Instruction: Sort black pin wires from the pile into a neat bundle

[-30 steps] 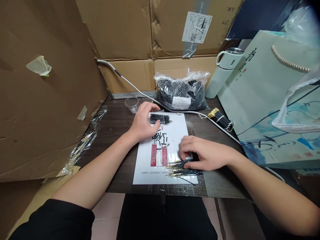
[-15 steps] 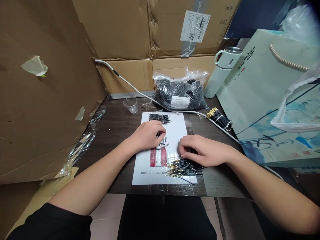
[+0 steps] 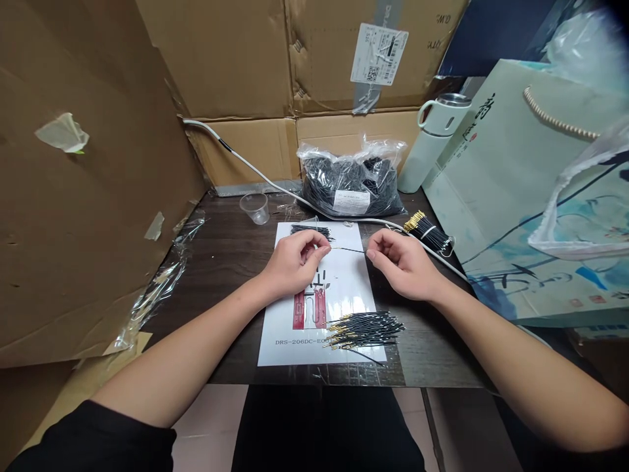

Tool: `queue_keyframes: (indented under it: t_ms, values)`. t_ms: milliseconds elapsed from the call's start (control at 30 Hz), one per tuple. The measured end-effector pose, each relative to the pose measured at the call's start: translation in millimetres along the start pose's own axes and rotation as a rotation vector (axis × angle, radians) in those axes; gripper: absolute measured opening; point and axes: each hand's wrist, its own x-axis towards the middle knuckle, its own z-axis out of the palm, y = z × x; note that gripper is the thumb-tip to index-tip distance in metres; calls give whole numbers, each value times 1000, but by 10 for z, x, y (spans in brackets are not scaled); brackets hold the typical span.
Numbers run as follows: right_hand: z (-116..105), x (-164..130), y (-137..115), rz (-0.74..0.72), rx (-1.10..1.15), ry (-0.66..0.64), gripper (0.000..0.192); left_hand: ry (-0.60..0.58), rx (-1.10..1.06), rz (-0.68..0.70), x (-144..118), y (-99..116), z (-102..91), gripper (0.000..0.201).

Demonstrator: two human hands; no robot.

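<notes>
A thin black wire with a gold end (image 3: 350,249) stretches between my two hands above a white printed sheet (image 3: 282,305). My right hand (image 3: 403,265) pinches its black end between thumb and fingertips. At the gold end, my left hand (image 3: 297,262) has its thumb and forefinger closed; whether a smaller piece sits inside this pinch is hidden. Below my right hand, a pile of black wires with gold ends (image 3: 368,329) lies across the sheet's lower right. Behind my left hand is a bunch of thin black pieces (image 3: 310,231), partly covered by the fingers.
A clear bag of black pieces (image 3: 351,180) stands at the back behind a white cable (image 3: 265,174). Left of it is a clear plastic cup (image 3: 255,208). To the right are a tied wire bundle (image 3: 428,233), a pale bottle (image 3: 432,144) and a paper bag (image 3: 521,196). Cardboard walls (image 3: 93,196) enclose the table.
My right hand has risen from beside the wire pile, moving away from me with one wire. That wire now meets my left fingertips. My left hand has shifted only slightly.
</notes>
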Motion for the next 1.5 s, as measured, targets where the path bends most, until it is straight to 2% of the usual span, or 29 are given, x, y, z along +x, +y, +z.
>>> queue_keyframes:
  t_ms: [500,700,800,1167,1500]
  values:
    - [-33,0,-27,-22,-65,17,11,1,-194,-31,-10,-1,26,15]
    - [-40,17,-27,-52,-111,25,10,19,-464,-175,29,22,60,23]
    - [-42,21,-36,-93,-146,43,9,15,-522,-225,43,34,59,28]
    - [-53,18,-107,-200,-180,113,6,-16,-461,-181,42,57,30,27]
    - [-60,37,-123,-194,-209,102,9,-53,-450,-175,33,65,20,25]
